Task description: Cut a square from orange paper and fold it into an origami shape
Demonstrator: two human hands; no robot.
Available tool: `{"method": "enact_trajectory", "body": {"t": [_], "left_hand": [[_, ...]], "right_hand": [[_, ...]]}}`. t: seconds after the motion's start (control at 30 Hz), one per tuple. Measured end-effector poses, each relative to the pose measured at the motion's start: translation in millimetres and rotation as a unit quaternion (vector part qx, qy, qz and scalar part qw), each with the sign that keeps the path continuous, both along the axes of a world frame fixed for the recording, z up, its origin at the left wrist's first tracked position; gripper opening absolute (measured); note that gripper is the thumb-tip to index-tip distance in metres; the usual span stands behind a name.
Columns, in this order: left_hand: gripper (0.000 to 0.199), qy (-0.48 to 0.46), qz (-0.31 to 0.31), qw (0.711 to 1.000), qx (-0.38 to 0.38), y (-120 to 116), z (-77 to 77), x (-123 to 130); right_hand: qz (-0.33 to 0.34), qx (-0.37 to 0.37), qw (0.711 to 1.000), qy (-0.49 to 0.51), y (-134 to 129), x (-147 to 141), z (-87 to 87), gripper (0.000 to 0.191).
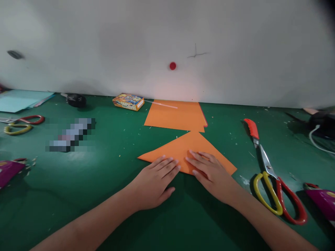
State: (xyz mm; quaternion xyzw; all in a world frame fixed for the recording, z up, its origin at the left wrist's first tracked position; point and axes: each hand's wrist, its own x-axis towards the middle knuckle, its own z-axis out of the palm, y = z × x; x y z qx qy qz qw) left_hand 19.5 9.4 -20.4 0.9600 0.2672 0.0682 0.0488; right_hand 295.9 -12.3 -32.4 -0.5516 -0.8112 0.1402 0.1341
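A sheet of orange paper, folded into a triangle, lies on the green table with its point facing away from me. My left hand rests flat on the near folded edge, left of the middle, fingers stretched out. On the right part of the same edge lies my right hand, its fingers spread over the paper. Neither hand grips anything. Just beyond the triangle's tip is a stack of orange sheets, with a thin red edge showing at its right side.
Scissors with yellow and red handles and an orange-handled cutter lie at right. On the left are another pair of scissors and a pixelated object. A small patterned box sits near the white wall.
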Motion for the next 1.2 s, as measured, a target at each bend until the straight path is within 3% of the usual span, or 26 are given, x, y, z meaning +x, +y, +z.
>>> {"method": "enact_trajectory", "body": {"t": [0.4,0.7,1.2], "left_hand": [[0.061,0.035,-0.002,0.999,-0.025,3.7,0.7,1.4],[0.063,0.001,-0.004,0.999,-0.036,4.7,-3.3,-0.8],[0.062,0.014,0.002,0.999,-0.042,5.8,1.9,1.8]], "right_hand": [[0.004,-0.004,1.000,-0.008,4.1,0.5,1.8,0.054],[0.013,-0.097,0.993,0.061,5.6,8.9,13.2,0.062],[0.036,-0.151,0.979,0.129,10.7,32.8,18.9,0.047]]}}
